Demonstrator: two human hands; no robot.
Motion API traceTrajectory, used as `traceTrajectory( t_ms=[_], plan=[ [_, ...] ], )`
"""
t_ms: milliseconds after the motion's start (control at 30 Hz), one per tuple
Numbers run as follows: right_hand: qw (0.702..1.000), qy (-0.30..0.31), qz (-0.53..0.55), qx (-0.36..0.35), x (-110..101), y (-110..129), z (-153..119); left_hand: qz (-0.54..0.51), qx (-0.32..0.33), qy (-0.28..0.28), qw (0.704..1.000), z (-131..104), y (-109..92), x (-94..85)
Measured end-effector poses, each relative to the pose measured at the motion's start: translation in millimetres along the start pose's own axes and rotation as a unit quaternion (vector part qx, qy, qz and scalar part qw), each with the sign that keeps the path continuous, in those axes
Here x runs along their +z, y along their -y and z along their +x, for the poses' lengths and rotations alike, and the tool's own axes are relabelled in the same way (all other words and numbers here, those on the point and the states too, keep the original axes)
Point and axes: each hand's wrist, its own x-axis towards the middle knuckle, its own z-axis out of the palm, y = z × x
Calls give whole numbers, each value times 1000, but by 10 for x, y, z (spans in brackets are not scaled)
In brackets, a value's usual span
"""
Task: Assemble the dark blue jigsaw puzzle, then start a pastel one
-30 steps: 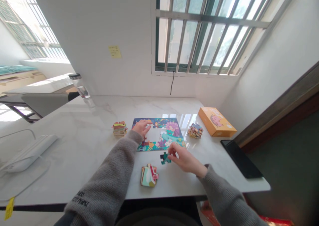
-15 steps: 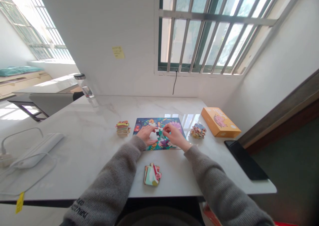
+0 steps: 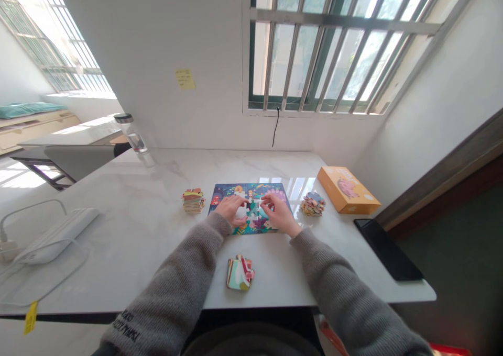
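Across the marbled tabletop (image 3: 149, 241), piece stacks (image 3: 193, 202) lay at nine, three and six o'clock around the central jigsaw (image 3: 255, 223), presumably for reach, while the spread left hand (image 3: 231, 210) seemingly steadied its nine-o'clock side and the right hand (image 3: 278, 213) bent to a teal piece (image 3: 252, 208), grip unclear.

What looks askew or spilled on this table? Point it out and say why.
Only the pile of pieces right of the puzzle looks mildly untidy: its pieces jut out at loose angles, whereas the stack on the left is neater. I see no spill.
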Motion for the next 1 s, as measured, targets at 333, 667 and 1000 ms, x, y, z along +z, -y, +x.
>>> traceTrajectory(
  t_ms=[333, 667, 1000],
  plan=[
    [991, -14, -118, -55, -199, 23, -39, 18, -27, 5, 999, -3, 41, 22],
    [986, 15, -149, -79, -181, 42, -62, 42, -112, 5, 993, -112, 460, -26],
    [982, 27, -160, -92, -135, 54, -87, 39, -116, 1, 992, -100, 425, 64]
  ],
)
